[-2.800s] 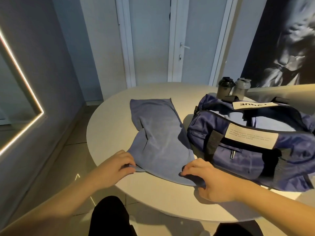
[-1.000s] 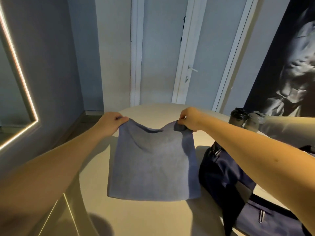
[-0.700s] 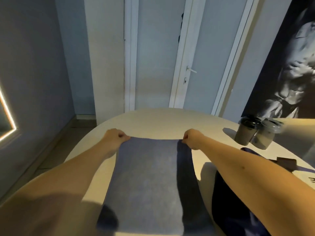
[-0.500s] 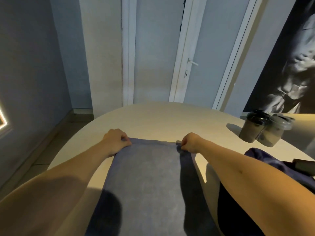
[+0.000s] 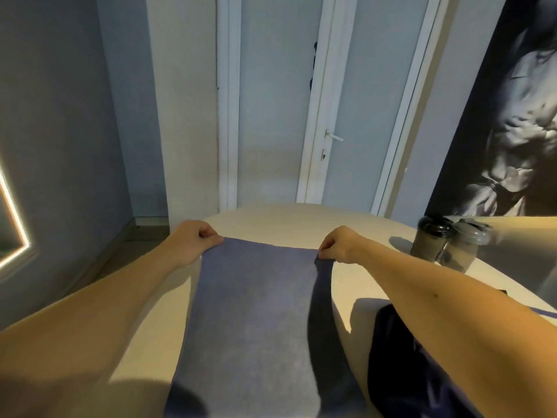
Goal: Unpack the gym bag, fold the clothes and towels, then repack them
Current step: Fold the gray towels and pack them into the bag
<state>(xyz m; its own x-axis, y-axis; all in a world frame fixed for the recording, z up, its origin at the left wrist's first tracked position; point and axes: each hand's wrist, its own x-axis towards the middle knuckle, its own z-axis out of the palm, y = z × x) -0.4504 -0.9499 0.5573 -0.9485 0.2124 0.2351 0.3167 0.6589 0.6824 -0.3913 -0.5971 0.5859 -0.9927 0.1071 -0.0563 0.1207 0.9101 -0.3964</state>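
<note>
A blue-grey towel lies flat and long on the round beige table, running from the far side toward me. My left hand pinches its far left corner. My right hand pinches its far right corner. Both corners are held down at the table surface. The dark blue gym bag sits at the lower right, partly hidden under my right forearm.
Two shaker bottles stand side by side at the table's right edge. Behind the table is a white door with a handle. A lit mirror frame hangs on the left wall.
Both hands carried the towel's near edge up and away from me, then laid it down flat on the table. In the last half second the hands barely moved.
</note>
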